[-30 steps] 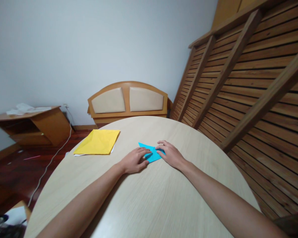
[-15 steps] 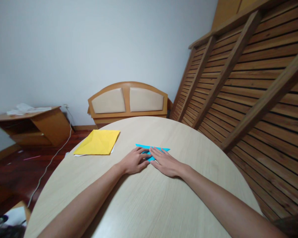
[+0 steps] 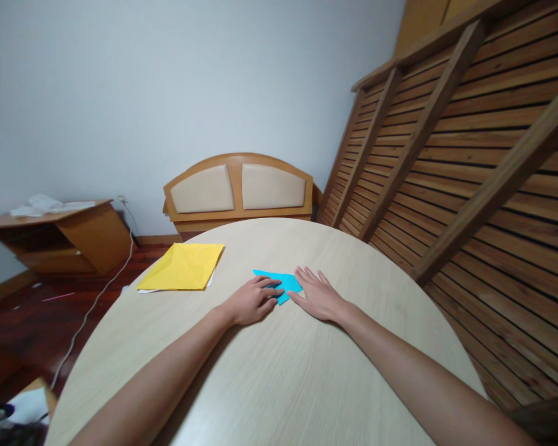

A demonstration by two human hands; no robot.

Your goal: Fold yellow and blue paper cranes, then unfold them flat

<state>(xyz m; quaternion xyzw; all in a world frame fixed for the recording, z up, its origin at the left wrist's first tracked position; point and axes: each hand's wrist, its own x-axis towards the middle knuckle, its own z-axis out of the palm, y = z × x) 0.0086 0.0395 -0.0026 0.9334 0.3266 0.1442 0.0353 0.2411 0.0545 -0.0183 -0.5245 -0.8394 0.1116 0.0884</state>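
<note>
A small folded sheet of blue paper (image 3: pixel 288 283) lies flat on the round, pale wood-grain table (image 3: pixel 279 378). My left hand (image 3: pixel 255 301) rests over its left part, fingers stretched out and lying on the paper. On the right side, my right hand (image 3: pixel 318 295) lies flat with the fingers spread, covering the paper's right end. The fingers of both hands hide parts of the paper's outline. Neither hand grips anything.
Yellow paper (image 3: pixel 183 266) with white sheets under it lies at the table's left edge. Beyond the table stands a headboard (image 3: pixel 239 186). A slatted wooden frame (image 3: pixel 446 186) leans at the right. On the left are a low cabinet (image 3: pixel 100 238) and a cable (image 3: pixel 93 305).
My right hand has slid to the right over the blue paper, and its fingers are more spread. More of the paper's middle shows. My left hand has stayed in place.
</note>
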